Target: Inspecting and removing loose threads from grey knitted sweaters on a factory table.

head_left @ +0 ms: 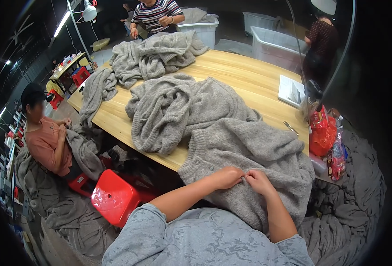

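Note:
A grey knitted cardigan [249,146] lies over the near edge of the wooden table [231,64] and hangs down in front of me. Small buttons run along its ribbed band. My left hand [229,177] and my right hand [259,181] meet on the knit, fingertips pinched together on a bit of it. Whether a button or a thread sits between the fingers is hidden. Just beyond lies a bunched pile of the same grey knitwear [165,111]. Small thread snips [290,128] rest on the table to the right of the cardigan.
A red stool [116,197] stands to my left, near a seated person [49,142] handling grey knitwear. Another person [157,17] works across the table behind a garment heap [160,51]. White bins [275,46] stand beyond. Red plastic bags [323,137] hang at the right.

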